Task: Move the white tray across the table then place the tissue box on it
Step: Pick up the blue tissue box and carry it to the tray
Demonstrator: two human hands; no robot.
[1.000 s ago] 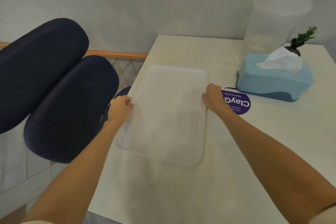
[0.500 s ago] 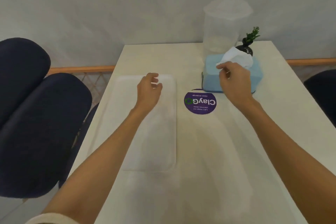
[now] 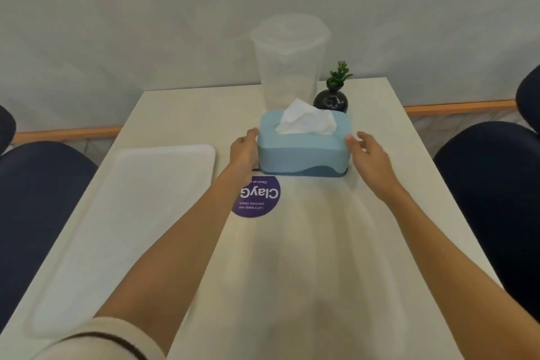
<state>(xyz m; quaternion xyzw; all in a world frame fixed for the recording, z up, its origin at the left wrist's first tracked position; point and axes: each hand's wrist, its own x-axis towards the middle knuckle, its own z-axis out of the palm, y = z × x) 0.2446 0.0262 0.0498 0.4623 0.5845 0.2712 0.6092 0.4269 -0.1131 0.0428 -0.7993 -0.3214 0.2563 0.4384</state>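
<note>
Both hands now bracket the light blue tissue box (image 3: 304, 152), where half a second earlier the left hand (image 3: 245, 152) hovered over the white tray (image 3: 125, 231) and the right hand (image 3: 368, 161) was up at the tissue. The left hand is pressed flat against the box's left end; the right hand, fingers spread wide, reaches the right end with only the fingertips touching or nearly so. The box stands on the cream table (image 3: 321, 257), a white tissue (image 3: 305, 118) rising from its slot, with the tray lying empty along the table's left edge, well apart from it. A round purple sticker (image 3: 258, 197), seen upside down and partly covered by the left forearm, reads "ClayG", "Clean as y…" and "Let's keep our pantries clean". Behind stand a clear plastic container (image 3: 289, 67) and a small plant in a black vase (image 3: 331, 99).
</note>
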